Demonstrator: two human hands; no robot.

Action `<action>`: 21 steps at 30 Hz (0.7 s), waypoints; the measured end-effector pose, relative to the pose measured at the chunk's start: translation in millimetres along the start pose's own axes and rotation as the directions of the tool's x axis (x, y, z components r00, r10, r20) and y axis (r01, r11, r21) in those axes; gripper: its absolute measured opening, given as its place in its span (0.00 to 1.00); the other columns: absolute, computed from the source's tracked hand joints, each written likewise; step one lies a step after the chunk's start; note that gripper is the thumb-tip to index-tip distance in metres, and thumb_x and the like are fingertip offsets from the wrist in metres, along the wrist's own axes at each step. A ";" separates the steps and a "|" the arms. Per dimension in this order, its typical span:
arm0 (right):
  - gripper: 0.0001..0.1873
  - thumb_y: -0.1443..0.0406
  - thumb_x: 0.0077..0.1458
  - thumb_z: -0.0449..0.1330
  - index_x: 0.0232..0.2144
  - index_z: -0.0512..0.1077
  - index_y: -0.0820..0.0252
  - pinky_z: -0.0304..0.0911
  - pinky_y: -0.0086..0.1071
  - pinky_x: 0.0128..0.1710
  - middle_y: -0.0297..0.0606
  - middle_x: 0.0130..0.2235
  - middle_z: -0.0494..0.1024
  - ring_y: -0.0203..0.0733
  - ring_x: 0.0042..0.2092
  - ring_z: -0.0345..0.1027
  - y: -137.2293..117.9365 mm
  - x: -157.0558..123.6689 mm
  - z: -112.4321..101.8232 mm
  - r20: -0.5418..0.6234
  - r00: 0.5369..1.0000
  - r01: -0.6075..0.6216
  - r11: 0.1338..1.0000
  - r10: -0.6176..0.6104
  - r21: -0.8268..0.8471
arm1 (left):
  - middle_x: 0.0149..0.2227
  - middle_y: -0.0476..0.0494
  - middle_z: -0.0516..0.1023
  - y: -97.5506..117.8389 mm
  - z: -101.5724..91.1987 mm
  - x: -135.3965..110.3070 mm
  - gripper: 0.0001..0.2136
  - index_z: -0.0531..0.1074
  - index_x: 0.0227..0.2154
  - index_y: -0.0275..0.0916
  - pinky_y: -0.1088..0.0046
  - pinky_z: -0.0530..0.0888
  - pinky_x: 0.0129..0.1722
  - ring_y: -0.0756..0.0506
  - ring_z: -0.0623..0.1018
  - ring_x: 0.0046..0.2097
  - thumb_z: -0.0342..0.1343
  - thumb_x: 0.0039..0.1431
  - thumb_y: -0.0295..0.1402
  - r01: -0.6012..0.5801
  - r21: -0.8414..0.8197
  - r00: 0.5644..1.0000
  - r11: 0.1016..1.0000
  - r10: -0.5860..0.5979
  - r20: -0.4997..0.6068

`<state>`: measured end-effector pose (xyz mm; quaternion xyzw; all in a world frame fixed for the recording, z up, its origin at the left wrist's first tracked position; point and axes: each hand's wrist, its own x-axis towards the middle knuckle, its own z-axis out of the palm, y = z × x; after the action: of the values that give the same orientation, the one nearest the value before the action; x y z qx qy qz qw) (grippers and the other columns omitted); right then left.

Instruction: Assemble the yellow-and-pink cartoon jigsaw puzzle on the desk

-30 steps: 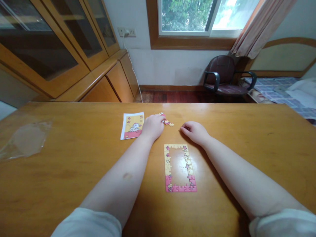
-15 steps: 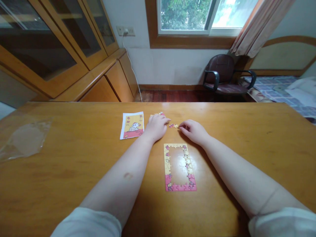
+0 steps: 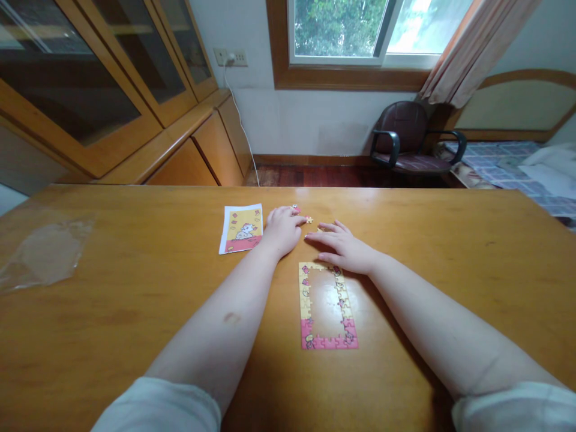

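Note:
My left hand [image 3: 283, 231] lies palm down beside the picture card, its fingers spread. Its index fingertip touches a yellow puzzle piece [image 3: 309, 220], and a pink and white piece [image 3: 294, 208] shows just past its fingers. My right hand [image 3: 342, 245] rests flat with fingers stretched apart over a few pieces, mostly hidden beneath it. One yellow piece [image 3: 320, 229] peeks out above its index finger. Nearer to me sits a joined puzzle border [image 3: 305, 303], yellow above and pink below, with bare table inside it.
The printed picture card [image 3: 245, 231] with a white animal lies left of my left hand. A clear plastic bag [image 3: 47, 255] is at the table's left side. Beyond the wooden table [image 3: 405, 207] stand an office chair [image 3: 405, 135], a glass-door cabinet [image 3: 130, 120] and a bed [image 3: 486, 159].
My right hand has moved left and its curled fingers have spread out over the pieces. A yellow piece now shows at my left index fingertip; my left hand has barely moved.

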<state>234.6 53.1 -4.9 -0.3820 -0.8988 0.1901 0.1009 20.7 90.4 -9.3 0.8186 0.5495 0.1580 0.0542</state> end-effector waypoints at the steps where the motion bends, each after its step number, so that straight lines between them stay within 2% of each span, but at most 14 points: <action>1: 0.26 0.53 0.64 0.52 0.62 0.64 0.51 0.39 0.60 0.66 0.40 0.63 0.67 0.54 0.67 0.51 -0.1 -0.1 -1.1 -0.002 1.000 0.012 1.000 -0.012 0.014 | 0.54 0.45 0.75 0.1 -0.2 0.1 0.18 0.79 0.47 0.46 0.59 0.62 0.60 0.40 0.68 0.58 0.49 0.59 0.27 0.012 0.001 1.000 1.000 -0.012 -0.001; 7: 0.22 0.57 0.65 0.51 0.55 0.71 0.58 0.44 0.56 0.65 0.48 0.56 0.74 0.51 0.61 0.61 5.5 1.4 -0.1 -0.136 0.989 -0.063 0.998 0.065 0.020 | 0.58 0.43 0.72 2.2 -0.9 -0.5 0.18 0.77 0.49 0.42 0.57 0.59 0.64 0.39 0.66 0.61 0.49 0.60 0.28 0.065 0.022 0.998 0.998 -0.065 0.012; 11: 0.19 0.59 0.64 0.51 0.51 0.73 0.58 0.46 0.54 0.64 0.46 0.52 0.77 0.49 0.57 0.66 10.2 3.1 4.0 -0.217 0.970 -0.107 0.994 0.109 0.017 | 0.63 0.43 0.66 4.3 1.5 -2.3 0.19 0.73 0.54 0.46 0.48 0.51 0.67 0.37 0.59 0.66 0.49 0.62 0.31 -0.007 0.037 0.996 0.999 0.003 0.093; 15: 0.18 0.59 0.63 0.53 0.51 0.73 0.59 0.50 0.52 0.63 0.47 0.50 0.78 0.50 0.55 0.67 14.1 4.1 6.4 -0.288 0.946 -0.151 0.988 0.148 0.010 | 0.63 0.43 0.66 4.5 2.4 -3.3 0.17 0.73 0.54 0.50 0.44 0.48 0.66 0.36 0.56 0.68 0.50 0.64 0.37 -0.096 -0.002 0.985 0.995 0.095 0.141; 18: 0.20 0.60 0.62 0.53 0.54 0.70 0.57 0.50 0.53 0.63 0.46 0.54 0.76 0.51 0.60 0.62 14.2 3.5 7.1 -0.253 0.960 -0.121 0.992 0.122 0.022 | 0.63 0.44 0.66 4.4 2.5 -3.1 0.18 0.73 0.54 0.49 0.44 0.47 0.67 0.37 0.56 0.68 0.49 0.64 0.36 -0.106 0.000 0.983 0.994 0.105 0.150; 21: 0.23 0.59 0.63 0.53 0.59 0.66 0.55 0.44 0.56 0.65 0.45 0.59 0.72 0.52 0.65 0.55 11.2 2.4 7.3 -0.160 0.982 -0.102 0.995 0.102 0.009 | 0.64 0.41 0.65 5.6 1.8 -2.7 0.19 0.71 0.56 0.44 0.45 0.47 0.67 0.37 0.56 0.68 0.48 0.64 0.35 -0.066 0.020 0.988 0.998 0.063 0.145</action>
<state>237.8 60.1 -16.2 -0.4414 -0.8669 0.1641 0.1633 25.3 86.0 -10.1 0.8458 0.5194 0.0933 0.0783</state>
